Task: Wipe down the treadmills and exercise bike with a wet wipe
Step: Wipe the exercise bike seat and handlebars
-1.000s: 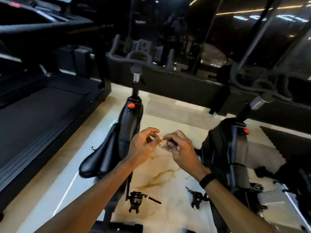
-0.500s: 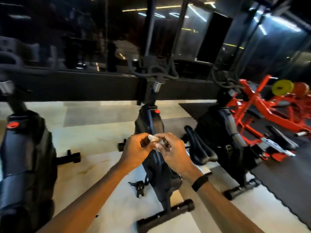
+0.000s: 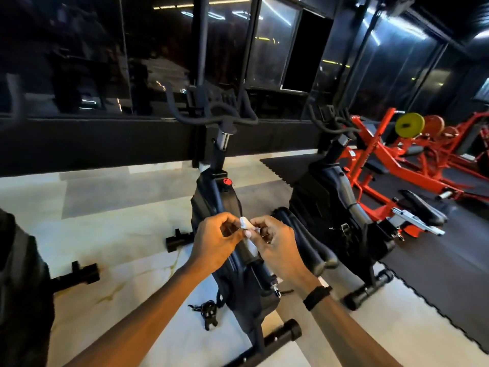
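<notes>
- Pinching the wet wipe [image 3: 245, 225] between both sets of fingertips, you have it bunched small and white in mid-air, touching no machine; your left hand [image 3: 215, 241] curls round its near-left edge and your right hand [image 3: 276, 243] grips the other side, with a bit of it trailing down between them.
- Keeping it wadded like this is the first risk: a tight lump would only smear a narrow stripe, so it probably wants opening out before it meets a surface (pull too hard from both sides and a thin wipe could tear).
- Letting either pinch slacken could drop it straight down onto the exercise bike [image 3: 232, 263] frame below your hands, or past it to the pale floor [image 3: 119, 234], where it would likely pick up grit.
- Reaching forward from your hands to the handlebars [image 3: 211, 119] means leaning over the frame; the pedal [image 3: 207, 312] below your left wrist could catch a shin.
- Beyond your right hand stands a second bike [image 3: 333, 207], and further right the red weight bench [image 3: 397, 165]; no treadmill shows from here, so I cannot tell how much of the job remains.
</notes>
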